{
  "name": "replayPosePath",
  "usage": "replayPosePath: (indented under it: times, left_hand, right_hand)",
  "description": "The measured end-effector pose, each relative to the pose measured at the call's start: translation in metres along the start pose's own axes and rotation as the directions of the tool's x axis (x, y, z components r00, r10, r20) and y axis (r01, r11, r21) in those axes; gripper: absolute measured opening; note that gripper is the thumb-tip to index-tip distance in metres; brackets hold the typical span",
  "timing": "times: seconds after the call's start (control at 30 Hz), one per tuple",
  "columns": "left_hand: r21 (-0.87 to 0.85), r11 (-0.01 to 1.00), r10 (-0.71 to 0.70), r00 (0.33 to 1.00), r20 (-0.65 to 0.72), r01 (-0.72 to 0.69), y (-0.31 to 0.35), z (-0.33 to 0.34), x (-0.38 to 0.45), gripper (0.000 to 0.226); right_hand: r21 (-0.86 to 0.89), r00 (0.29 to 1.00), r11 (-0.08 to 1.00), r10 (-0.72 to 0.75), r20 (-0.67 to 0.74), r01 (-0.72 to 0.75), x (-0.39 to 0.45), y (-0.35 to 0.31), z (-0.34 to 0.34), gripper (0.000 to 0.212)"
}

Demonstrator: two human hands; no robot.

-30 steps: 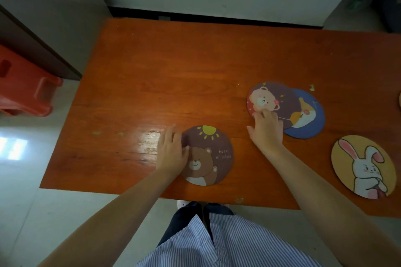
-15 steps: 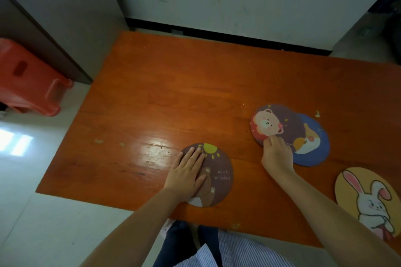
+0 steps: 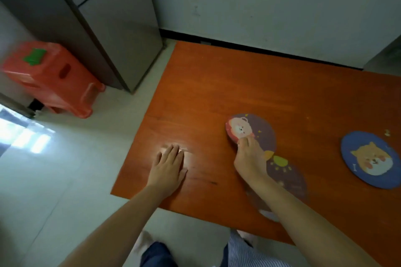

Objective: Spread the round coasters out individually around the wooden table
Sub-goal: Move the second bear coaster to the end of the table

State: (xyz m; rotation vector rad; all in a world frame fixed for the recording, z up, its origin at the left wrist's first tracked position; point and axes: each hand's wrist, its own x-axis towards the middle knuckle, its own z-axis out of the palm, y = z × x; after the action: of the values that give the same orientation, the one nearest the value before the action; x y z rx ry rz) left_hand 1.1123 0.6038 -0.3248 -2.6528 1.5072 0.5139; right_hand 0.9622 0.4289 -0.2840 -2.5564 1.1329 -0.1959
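Observation:
My right hand pinches the near edge of a purple coaster with a pink bear lying on the wooden table. Under my right forearm lies a brown coaster with a yellow sun, partly hidden by the arm. A blue coaster with an orange dog lies alone at the right. My left hand rests flat on bare wood near the table's left front corner, fingers apart, holding nothing.
A red plastic stool stands on the pale floor left of the table. A tall grey cabinet fills the back left corner. The wall runs along the table's far edge.
My right hand has pulled the pink-bear coaster leftward off the blue dog coaster. My left hand has left the brown sun coaster and moved left onto bare wood. The view swung left.

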Motion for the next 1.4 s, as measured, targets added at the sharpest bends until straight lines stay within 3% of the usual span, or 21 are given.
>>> replayPosePath:
  times: [0.07,0.17,0.33,0.43,0.53,0.7,0.77,0.87,0.97,1.03,1.07,1.13,1.2,1.23,1.33,1.4]
  left_hand:
    - [-0.008,1.0,0.007,1.0,0.008,-0.007,-0.049,-0.004,-0.007,0.06]
    - [0.007,0.991,0.133,0.989,0.058,-0.134,-0.108,-0.006,-0.012,0.061]
    - [0.028,0.942,0.328,0.937,0.121,-0.334,-0.154,-0.016,-0.011,0.059]
    - [-0.037,0.903,0.43,0.899,0.081,-0.428,-0.167,-0.027,0.001,0.049]
    - [-0.092,0.925,0.37,0.929,0.011,-0.367,-0.178,-0.042,0.023,0.038]
    - [-0.092,0.921,0.385,0.92,0.072,-0.378,-0.195,-0.066,0.08,0.037]
    - [-0.113,0.923,0.378,0.922,0.08,-0.368,-0.198,-0.08,0.108,0.035]
    - [-0.082,0.911,0.411,0.903,0.123,-0.404,-0.195,-0.099,0.146,0.035]
    - [-0.06,0.869,0.493,0.853,0.172,-0.49,-0.175,-0.116,0.176,0.032]
    - [-0.053,0.829,0.555,0.809,0.194,-0.556,-0.155,-0.122,0.192,0.032]
    - [-0.039,0.8,0.592,0.778,0.209,-0.598,-0.145,-0.123,0.199,0.032]
    - [0.011,0.719,0.671,0.697,0.252,-0.695,-0.125,-0.122,0.212,0.036]
    - [0.069,0.629,0.733,0.621,0.277,-0.774,-0.111,-0.122,0.227,0.04]
    - [0.087,0.6,0.753,0.598,0.273,-0.795,-0.107,-0.122,0.235,0.042]
    - [0.094,0.522,0.807,0.527,0.266,-0.848,-0.1,-0.124,0.257,0.039]
    - [0.065,0.466,0.842,0.465,0.274,-0.882,-0.099,-0.126,0.272,0.036]
  right_hand:
    - [0.005,1.0,1.0,0.017,0.011,-0.017,-0.002,-0.046,0.021,0.02]
    - [0.007,0.999,0.999,0.039,0.027,-0.039,-0.004,-0.11,0.052,0.019]
    - [-0.005,0.998,0.998,0.063,0.024,-0.063,-0.007,-0.176,0.084,0.014]
    - [0.042,0.995,0.994,0.099,-0.034,-0.097,0.0,-0.187,0.093,0.01]
    - [0.125,0.987,0.985,0.132,-0.097,-0.119,0.016,-0.193,0.1,0.009]
    - [0.2,0.971,0.969,0.179,-0.159,-0.146,0.048,-0.205,0.103,0.011]
    - [0.146,0.982,0.981,0.144,-0.123,-0.126,0.057,-0.205,0.105,0.011]
    - [0.134,0.982,0.973,0.18,0.058,-0.186,0.064,-0.2,0.105,0.018]
    - [0.272,0.961,0.922,0.262,0.088,-0.276,0.071,-0.197,0.095,0.01]
    - [0.239,0.908,0.89,0.413,-0.061,-0.389,0.072,-0.188,0.09,0.009]
    - [0.154,0.848,0.852,0.518,-0.111,-0.5,0.073,-0.182,0.086,0.02]
    - [0.031,0.661,0.663,0.748,-0.057,-0.748,0.071,-0.17,0.079,0.047]
    - [0.016,0.496,0.496,0.868,0.03,-0.868,0.069,-0.162,0.073,0.064]
    - [0.021,0.45,0.449,0.891,0.055,-0.893,0.07,-0.159,0.07,0.067]
    - [0.078,0.359,0.354,0.931,0.061,-0.932,0.084,-0.155,0.063,0.047]
    - [0.134,0.355,0.345,0.933,0.061,-0.929,0.098,-0.153,0.059,0.024]
